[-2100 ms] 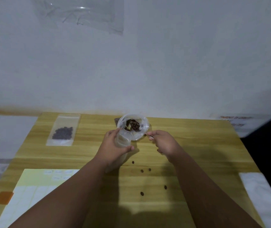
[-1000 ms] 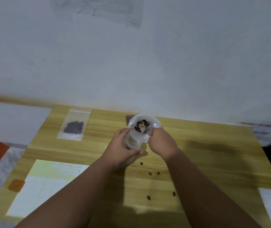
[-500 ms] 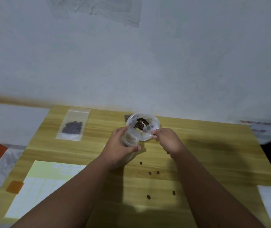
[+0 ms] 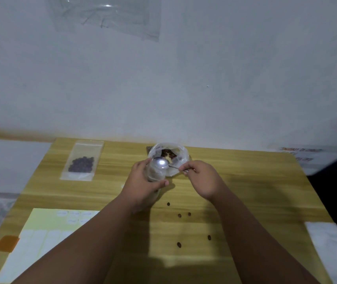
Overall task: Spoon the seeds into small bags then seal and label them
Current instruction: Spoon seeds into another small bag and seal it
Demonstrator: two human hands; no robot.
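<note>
Because the small bag (image 4: 155,173) is limp clear plastic, the left hand (image 4: 145,185) grips it upright, with fingers and thumb curled round it so the mouth faces up. The bag stands at far-centre of the table (image 4: 255,191).

The spoon (image 4: 160,162) has its bowl over the bag mouth, roughly level. The right hand (image 4: 201,179), at 3 o'clock of the bag, pinches the end of the thin handle, likely for fine tilt control. The bowl glints, and I cannot tell whether it is loaded.

Small bag: transparent and pale, fill level not readable.

The supply bag (image 4: 184,158) is at 12 o'clock, directly behind and close, which keeps the spoon's travel short. Its mouth is rolled open and round, with dark brown seeds (image 4: 168,153) inside.

A few loose seeds (image 4: 179,215) lie scattered on the wood at 5 to 6 o'clock. These are spillage, so the transfer wants a steady hand.

The filled bag (image 4: 82,163) lies flat at 9 o'clock, well apart, with dark seeds heaped in its lower half. I cannot tell whether it is sealed.

The label sheet (image 4: 40,238) lies at 7 o'clock, near the table edge.
</note>
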